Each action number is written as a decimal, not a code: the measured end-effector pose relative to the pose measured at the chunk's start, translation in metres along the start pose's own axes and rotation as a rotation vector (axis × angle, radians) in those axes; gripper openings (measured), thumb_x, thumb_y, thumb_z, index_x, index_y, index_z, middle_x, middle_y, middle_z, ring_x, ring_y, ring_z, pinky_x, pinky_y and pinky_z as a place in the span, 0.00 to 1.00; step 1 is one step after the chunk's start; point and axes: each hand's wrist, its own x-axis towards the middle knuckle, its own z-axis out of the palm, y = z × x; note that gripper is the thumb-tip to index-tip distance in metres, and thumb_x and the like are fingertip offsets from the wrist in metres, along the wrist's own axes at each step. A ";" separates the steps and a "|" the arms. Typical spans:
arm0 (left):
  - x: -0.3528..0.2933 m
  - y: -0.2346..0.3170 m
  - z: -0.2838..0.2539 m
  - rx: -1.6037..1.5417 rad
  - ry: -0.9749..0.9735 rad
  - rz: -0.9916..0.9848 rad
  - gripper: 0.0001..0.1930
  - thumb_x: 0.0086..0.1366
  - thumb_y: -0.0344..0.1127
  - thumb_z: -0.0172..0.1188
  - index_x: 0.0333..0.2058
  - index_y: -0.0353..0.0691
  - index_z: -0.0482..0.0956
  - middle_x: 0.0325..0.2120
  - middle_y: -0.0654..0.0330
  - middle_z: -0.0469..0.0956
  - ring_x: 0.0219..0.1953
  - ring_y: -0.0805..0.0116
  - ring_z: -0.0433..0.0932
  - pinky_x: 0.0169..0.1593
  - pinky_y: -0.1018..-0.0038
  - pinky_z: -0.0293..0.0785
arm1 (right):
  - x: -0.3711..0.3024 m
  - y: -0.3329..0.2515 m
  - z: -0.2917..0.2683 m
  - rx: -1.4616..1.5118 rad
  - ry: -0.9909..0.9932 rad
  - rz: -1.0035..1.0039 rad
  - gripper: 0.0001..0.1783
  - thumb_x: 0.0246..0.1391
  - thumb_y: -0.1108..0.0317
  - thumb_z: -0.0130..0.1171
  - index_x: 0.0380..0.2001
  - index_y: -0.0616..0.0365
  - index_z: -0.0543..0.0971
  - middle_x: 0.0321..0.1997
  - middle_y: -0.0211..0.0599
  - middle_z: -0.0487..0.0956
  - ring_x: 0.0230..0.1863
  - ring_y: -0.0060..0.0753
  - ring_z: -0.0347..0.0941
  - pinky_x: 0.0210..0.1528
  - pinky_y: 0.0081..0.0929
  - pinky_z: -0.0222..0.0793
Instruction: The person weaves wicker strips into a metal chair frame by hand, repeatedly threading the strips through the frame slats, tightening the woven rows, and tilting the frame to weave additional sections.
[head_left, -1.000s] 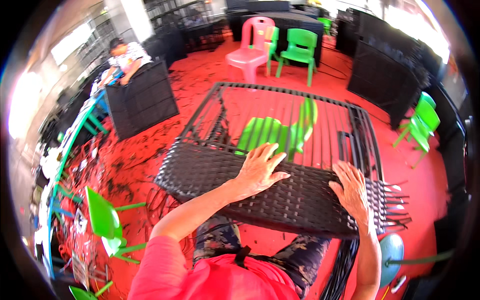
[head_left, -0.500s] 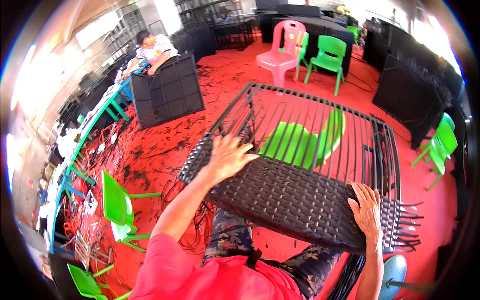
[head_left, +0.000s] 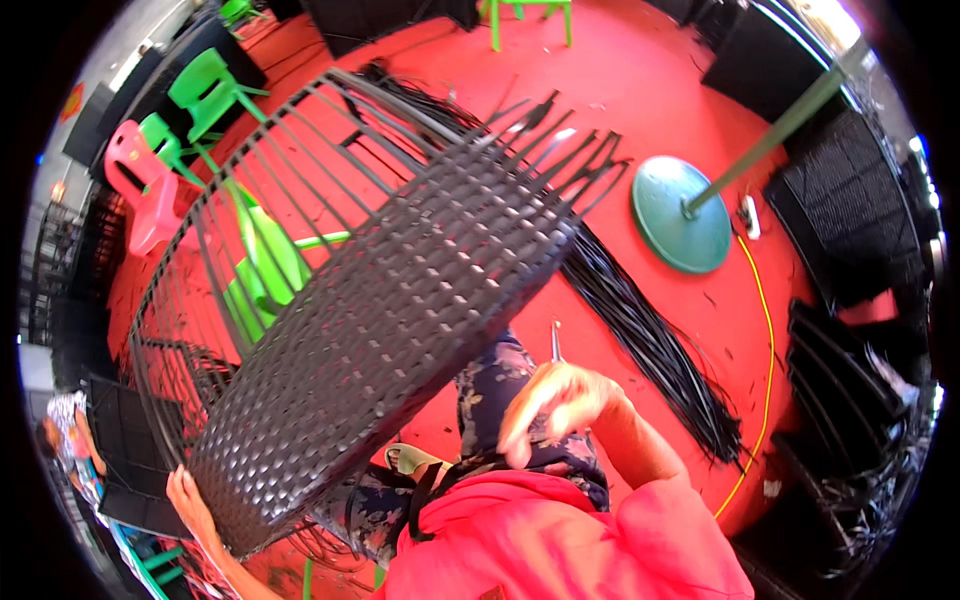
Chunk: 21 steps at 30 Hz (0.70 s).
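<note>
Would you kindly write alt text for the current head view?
A partly woven dark frame slants across the view, the person's left hand at its lower-left end. The right hand, away from it, apparently holds a slim metal tool.

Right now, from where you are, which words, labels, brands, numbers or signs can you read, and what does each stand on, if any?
No text is readable in this view.
Black woven panel: no writing visible.
Red patch, far left background: too small and blurred to tell whether it bears writing.
</note>
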 end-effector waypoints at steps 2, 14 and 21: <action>-0.001 0.003 -0.010 -0.024 0.046 -0.024 0.18 0.65 0.42 0.43 0.46 0.35 0.69 0.45 0.52 0.68 0.49 0.59 0.65 0.54 0.69 0.58 | -0.071 0.088 -0.056 0.118 1.211 -0.093 0.20 0.56 0.59 0.50 0.46 0.64 0.69 0.38 0.39 0.75 0.38 0.30 0.73 0.41 0.28 0.69; -0.003 -0.003 -0.025 0.079 0.002 -0.135 0.24 0.66 0.47 0.40 0.49 0.30 0.66 0.49 0.49 0.66 0.52 0.57 0.64 0.56 0.70 0.56 | -0.267 0.250 -0.214 -1.552 1.476 0.889 0.21 0.43 0.65 0.56 0.44 0.56 0.71 0.54 0.43 0.64 0.52 0.49 0.61 0.48 0.42 0.63; -0.001 -0.013 -0.036 0.199 -0.067 -0.139 0.23 0.67 0.45 0.39 0.49 0.29 0.66 0.49 0.48 0.67 0.51 0.57 0.64 0.55 0.70 0.57 | -0.223 0.191 -0.264 -1.529 1.308 1.147 0.22 0.42 0.66 0.55 0.46 0.49 0.71 0.58 0.36 0.58 0.52 0.47 0.60 0.45 0.42 0.66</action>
